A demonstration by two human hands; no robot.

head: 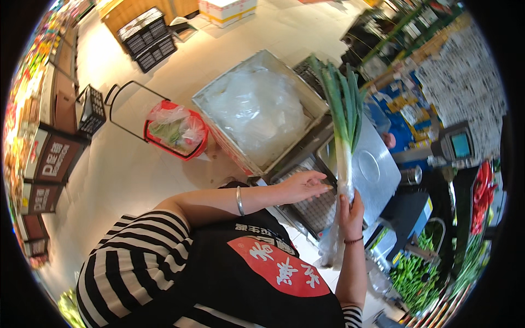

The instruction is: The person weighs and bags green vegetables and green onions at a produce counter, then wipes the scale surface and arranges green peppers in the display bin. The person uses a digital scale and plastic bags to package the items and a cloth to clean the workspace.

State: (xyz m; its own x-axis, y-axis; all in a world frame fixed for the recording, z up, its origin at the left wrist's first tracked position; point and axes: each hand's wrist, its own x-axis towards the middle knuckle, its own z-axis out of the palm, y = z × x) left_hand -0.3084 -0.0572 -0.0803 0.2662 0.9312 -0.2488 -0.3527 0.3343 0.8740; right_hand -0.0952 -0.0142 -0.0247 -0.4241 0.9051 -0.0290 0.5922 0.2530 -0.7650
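My right hand (352, 215) grips a bundle of long green onions or leeks (346, 119) near its white base. The green leaves point away from me. Around the base end is a clear plastic bag (334, 246), hanging down below the grip. Just left of the stalks, my left hand (305, 187) is held with its fingers apart and nothing in it. Beyond the stalks lies the metal platform (379, 180) of a weighing scale, with a lit display (460, 145) on an arm to its right. A dark crate (316, 211) sits beneath my left hand.
A large foam box (254, 110) lined with clear plastic stands ahead. A red shopping basket (176, 131) holding bagged greens is on the floor to its left. Black crates (149, 41) stand farther off. Green peppers (414, 283) and red peppers (483, 197) are displayed at right.
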